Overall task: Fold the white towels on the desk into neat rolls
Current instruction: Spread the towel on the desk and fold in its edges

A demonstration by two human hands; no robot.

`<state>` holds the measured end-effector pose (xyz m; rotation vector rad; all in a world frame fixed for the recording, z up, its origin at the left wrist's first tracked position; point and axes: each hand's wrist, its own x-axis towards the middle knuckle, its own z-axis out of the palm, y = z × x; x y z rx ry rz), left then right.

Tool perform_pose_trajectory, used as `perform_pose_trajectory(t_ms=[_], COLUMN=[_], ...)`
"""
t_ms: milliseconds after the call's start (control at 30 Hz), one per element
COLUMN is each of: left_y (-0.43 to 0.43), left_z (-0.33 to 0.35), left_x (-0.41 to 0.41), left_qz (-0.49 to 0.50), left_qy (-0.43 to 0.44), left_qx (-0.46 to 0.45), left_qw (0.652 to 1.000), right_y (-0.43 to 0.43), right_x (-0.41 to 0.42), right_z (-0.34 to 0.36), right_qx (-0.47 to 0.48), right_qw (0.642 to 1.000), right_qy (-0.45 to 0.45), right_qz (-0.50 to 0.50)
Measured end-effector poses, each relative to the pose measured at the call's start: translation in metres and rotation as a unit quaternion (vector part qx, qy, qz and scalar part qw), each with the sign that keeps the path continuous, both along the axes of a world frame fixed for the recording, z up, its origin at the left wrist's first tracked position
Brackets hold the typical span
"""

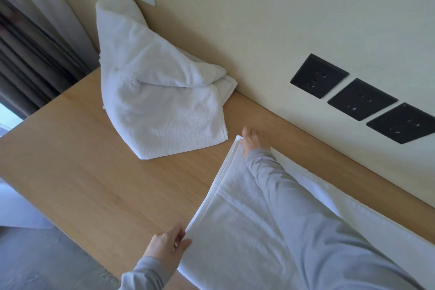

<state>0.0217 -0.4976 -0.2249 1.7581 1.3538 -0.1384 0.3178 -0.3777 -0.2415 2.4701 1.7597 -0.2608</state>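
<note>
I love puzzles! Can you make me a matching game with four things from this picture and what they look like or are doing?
Things:
1. flat towel
2. heaped towel
3. sockets
4. left hand

States:
A. black
B. crumpled, not rolled
C. spread out smooth
D. pinching a towel corner

Pairs: 1-C, 2-B, 3-A, 4-D

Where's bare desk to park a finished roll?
Widest bare patch: the desk left of the flat towel, nearer than the crumpled towel, out to its edge. A thin strip runs along the wall behind the flat towel. Towels cover the far corner and right side.
</note>
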Motion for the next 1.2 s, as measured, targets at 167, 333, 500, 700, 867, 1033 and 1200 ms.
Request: perform_pose_trajectory(t_ms=[167, 333, 500, 700, 867, 1033, 1200], left_y=[-0.006, -0.011, -0.008, 0.001, -0.002, -0.012, -0.017], left_z=[0.001, -0.006, -0.011, -0.011, -0.008, -0.013, -0.013], left_x=[0.000, 0.001, 0.001, 0.002, 0.005, 0.000, 0.000], left_qz=[-0.005, 0.023, 0.041, 0.039, 0.130, 0.184, 0.156], left_qy=[0.019, 0.024, 0.023, 0.016, -0.007, 0.025, 0.091], left_qx=[0.050, 0.091, 0.125, 0.107, 0.090, 0.121, 0.160], left_qw=[0.999, 0.995, 0.991, 0.993, 0.987, 0.975, 0.970], right_y=[-0.015, -0.014, -0.016, -0.005, -0.007, -0.005, -0.003], right_x=[0.003, 0.012, 0.023, 0.021, 0.021, 0.023, 0.019], right_z=[-0.008, -0.002, 0.005, 0.006, 0.002, 0.005, 0.000], right_qx=[0.044, -0.011, 0.016, 0.027, 0.046, 0.076, 0.086], right_qw=[0.995, 0.996, 0.997, 0.996, 0.996, 0.995, 0.995], right_qy=[-0.012, -0.017, 0.032, 0.083, 0.066, 0.060, -0.005], right_qz=[-0.088, -0.090, -0.070, -0.038, -0.038, 0.023, 0.046])
